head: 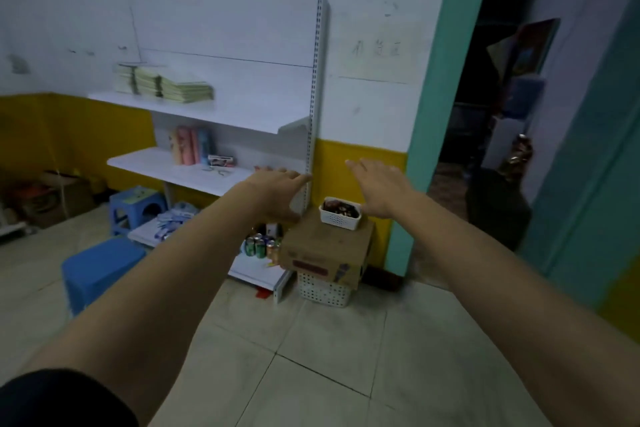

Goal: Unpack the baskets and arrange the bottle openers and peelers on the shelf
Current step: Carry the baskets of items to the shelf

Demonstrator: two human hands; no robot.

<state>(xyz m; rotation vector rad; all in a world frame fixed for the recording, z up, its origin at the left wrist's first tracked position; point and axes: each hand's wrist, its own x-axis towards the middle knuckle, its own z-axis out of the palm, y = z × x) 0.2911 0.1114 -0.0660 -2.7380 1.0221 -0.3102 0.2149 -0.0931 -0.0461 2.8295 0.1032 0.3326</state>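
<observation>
White perforated basket (pixel 340 215) on cardboard box (pixel 325 246), dark small items inside; box print unreadable; left hand (pixel 277 189) and right hand (pixel 379 185) spread, holding nothing.

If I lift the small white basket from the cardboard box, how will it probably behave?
The small white basket looks like rigid plastic, so it probably keeps its shape. It is filled with dark items, so it may feel heavy for its size. Its top is open; tilting could spill them.
</observation>
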